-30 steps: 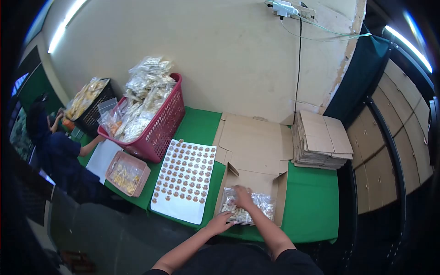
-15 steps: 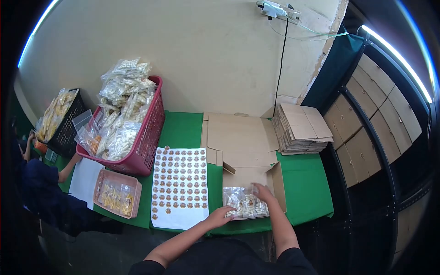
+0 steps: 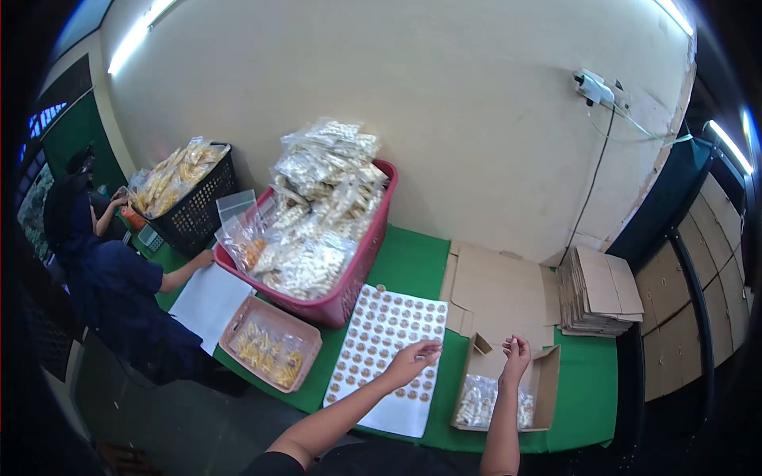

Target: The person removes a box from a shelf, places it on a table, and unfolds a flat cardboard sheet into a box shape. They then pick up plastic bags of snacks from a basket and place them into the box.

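Two hands are up over the table. My left hand point(image 3: 414, 358) hovers over the sticker sheet point(image 3: 385, 349), fingers pinched narrow near its right edge; whether they grip a sticker I cannot tell. My right hand point(image 3: 516, 353) is raised above the box point(image 3: 548, 381), fingertips drawn together, nothing visible between them. Rows of round brown stickers cover the white sheet; their print is too small to read. Inside the open cardboard box lies a clear bag point(image 3: 486, 403) of pale pieces. Green cloth point(image 3: 583, 397) covers the table. A red basket point(image 3: 361, 262) piled with bags sits beyond the sheet, a plain wall behind.
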Demonstrator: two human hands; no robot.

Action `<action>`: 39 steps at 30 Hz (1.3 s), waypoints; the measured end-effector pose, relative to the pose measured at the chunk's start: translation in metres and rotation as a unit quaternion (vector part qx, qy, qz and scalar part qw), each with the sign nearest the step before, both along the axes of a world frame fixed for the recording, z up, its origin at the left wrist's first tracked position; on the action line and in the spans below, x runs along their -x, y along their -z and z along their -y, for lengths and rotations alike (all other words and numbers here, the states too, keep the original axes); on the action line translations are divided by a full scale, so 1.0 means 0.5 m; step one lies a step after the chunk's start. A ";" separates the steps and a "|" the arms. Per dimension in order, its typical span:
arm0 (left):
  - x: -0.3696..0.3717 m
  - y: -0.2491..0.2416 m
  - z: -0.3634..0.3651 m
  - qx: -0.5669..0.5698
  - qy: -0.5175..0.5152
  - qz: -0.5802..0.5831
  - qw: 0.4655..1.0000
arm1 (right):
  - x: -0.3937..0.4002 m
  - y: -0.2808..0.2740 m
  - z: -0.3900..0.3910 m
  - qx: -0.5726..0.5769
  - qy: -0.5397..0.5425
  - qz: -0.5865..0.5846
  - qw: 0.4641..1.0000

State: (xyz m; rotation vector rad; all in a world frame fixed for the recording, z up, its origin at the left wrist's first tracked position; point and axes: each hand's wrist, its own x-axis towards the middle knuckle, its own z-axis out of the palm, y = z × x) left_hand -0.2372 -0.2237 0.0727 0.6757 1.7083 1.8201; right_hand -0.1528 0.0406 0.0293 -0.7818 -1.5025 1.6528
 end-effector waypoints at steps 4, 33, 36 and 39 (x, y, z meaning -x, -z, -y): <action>0.182 -0.122 0.096 -0.049 -0.062 -0.070 0.994 | 0.157 -0.127 0.138 -0.045 -0.056 -0.052 0.996; 0.675 -0.184 0.303 0.265 -0.208 -0.514 0.789 | 0.760 -0.322 0.573 -0.312 -0.080 0.085 0.943; 0.653 -0.207 0.279 0.199 -0.218 -0.562 0.772 | 0.713 -0.357 0.558 -0.278 -0.089 0.026 0.956; 0.605 -0.250 0.245 0.165 -0.172 -0.551 0.800 | 0.638 -0.399 0.550 -0.032 -0.169 -0.132 0.976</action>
